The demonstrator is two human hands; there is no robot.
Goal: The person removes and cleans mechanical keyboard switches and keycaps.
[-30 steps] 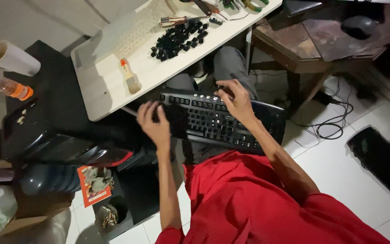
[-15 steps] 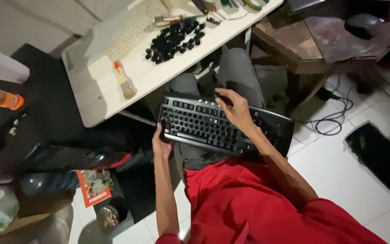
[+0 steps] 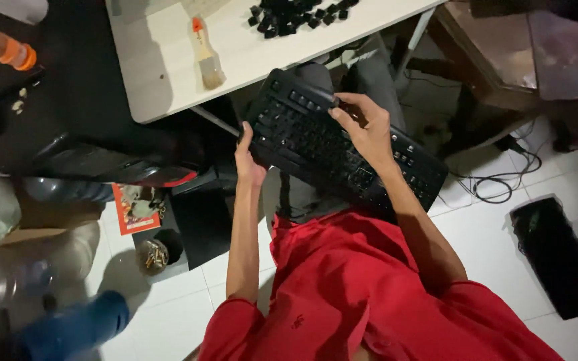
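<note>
A black keyboard (image 3: 302,144) rests across my lap, below the edge of a white table (image 3: 168,60). My left hand (image 3: 249,157) grips the keyboard's left edge. My right hand (image 3: 362,124) lies on top of the keys near the upper middle, fingertips pinching at a keycap. A pile of loose black keycaps (image 3: 299,13) sits on the table's far side. A small paintbrush with a wooden handle (image 3: 205,53) lies on the table too. I wear a red shirt.
A black computer case (image 3: 95,154) lies left of my legs, with an orange-capped bottle (image 3: 5,50) beyond it. A small cup of bits (image 3: 152,254) and plastic bottles (image 3: 15,274) stand on the white floor. Cables (image 3: 496,187) and black boxes (image 3: 556,254) are at right.
The view has tilted down and closer. My left hand slid from the top of the keys to the keyboard's left edge, and the keyboard has turned slightly on my lap.
</note>
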